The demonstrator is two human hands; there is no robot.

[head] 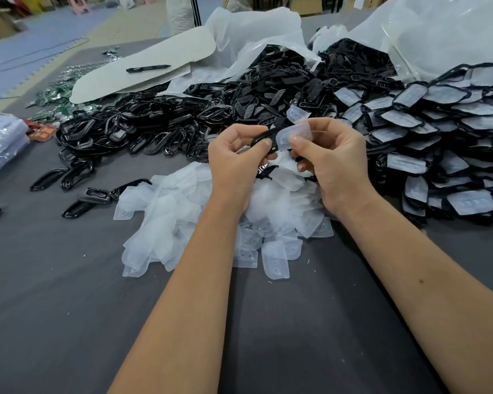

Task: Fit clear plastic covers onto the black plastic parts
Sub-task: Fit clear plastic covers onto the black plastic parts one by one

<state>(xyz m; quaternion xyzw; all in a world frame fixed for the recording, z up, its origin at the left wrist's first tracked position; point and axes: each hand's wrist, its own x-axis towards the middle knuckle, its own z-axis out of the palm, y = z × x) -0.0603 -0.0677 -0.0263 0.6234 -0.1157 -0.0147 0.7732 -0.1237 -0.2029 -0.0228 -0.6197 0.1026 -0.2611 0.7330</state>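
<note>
Right of centre, the stack of covered black parts (pixel 439 129) tells you a good share is done, but the black frame heap (pixel 160 123) across the upper middle and the loose clear covers (pixel 199 223) under your wrists say plenty is left. Your left hand (pixel 236 157) pinches a black part (pixel 261 137) at frame centre, and your right hand (pixel 333 157) grips a clear cover (pixel 295 136) against its end, looks only partly seated. That cover is frosted, thin and rounded, likely flexible.
</note>
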